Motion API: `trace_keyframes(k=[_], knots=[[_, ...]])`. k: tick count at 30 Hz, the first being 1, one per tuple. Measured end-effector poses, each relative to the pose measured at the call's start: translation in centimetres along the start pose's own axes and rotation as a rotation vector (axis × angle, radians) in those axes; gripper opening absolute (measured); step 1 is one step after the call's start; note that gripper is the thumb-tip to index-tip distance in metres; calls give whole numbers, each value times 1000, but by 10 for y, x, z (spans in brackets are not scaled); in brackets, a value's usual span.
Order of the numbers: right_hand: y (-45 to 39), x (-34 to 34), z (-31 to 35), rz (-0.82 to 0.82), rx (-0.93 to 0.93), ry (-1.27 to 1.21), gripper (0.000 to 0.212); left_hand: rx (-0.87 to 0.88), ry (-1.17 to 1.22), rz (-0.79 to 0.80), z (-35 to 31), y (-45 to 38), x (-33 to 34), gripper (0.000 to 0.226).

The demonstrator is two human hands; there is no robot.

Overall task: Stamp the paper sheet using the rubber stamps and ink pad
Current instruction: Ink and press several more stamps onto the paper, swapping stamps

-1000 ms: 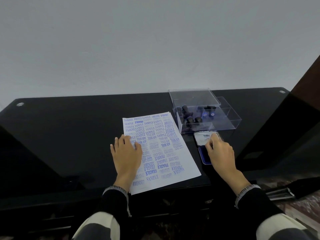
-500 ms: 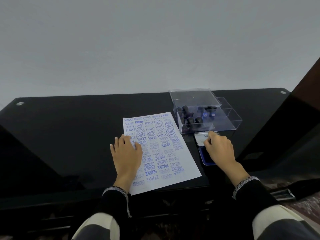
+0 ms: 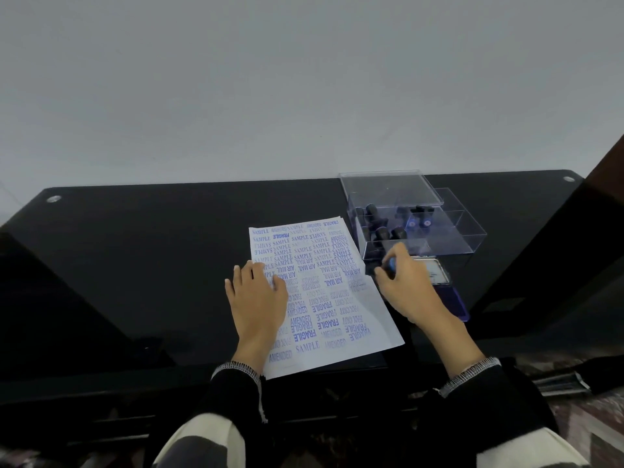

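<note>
A pale wall fills the upper half of the frame, and below it a glossy black table point(image 3: 135, 258) runs edge to edge, its near rim cutting across the lower third. Centre frame, the paper sheet point(image 3: 320, 292) lies flat, crowded with blue stamped words, its bottom corner reaching right to the table's near edge. The left hand point(image 3: 256, 298) lies flat on the sheet's left side, fingers straight, pressing it down. Just right of centre, the right hand point(image 3: 405, 288) hovers at the sheet's right edge, fingers curled round a dark stamp point(image 3: 388, 266) with a blue band (only a sliver peeks out, and its face is hidden). Behind that hand the ink pad point(image 3: 442, 285) is largely covered; just its pale open lid and a strip of blue tray show. At upper right, the clear plastic box point(image 3: 439, 231) holds more dark stamps point(image 3: 381, 228), blurred through its walls. The left half of the table lies bare and open. A dark shape crops the far right edge.
</note>
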State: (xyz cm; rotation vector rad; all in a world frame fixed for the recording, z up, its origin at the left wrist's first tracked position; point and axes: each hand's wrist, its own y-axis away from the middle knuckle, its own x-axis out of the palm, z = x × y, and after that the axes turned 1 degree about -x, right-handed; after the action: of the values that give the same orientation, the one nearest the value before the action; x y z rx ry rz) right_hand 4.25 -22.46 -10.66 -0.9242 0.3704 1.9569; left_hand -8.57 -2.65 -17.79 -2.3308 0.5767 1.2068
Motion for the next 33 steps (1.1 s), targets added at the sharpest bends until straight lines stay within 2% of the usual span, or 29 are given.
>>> trace_keyframes(k=[5,11,20,33], knots=[[-4,9,0,86,-32,-69,10,0,16,-6,0,1,0,41],[3,14,-6,206,-72,10,20,-4,35,-10,0,1,0,41],[1,15,0,265,-104,147,17,-12,32,-5,0,1,0,40],[0,18,4,299,-72,203,15,-7,25,-5,0,1,0,41]])
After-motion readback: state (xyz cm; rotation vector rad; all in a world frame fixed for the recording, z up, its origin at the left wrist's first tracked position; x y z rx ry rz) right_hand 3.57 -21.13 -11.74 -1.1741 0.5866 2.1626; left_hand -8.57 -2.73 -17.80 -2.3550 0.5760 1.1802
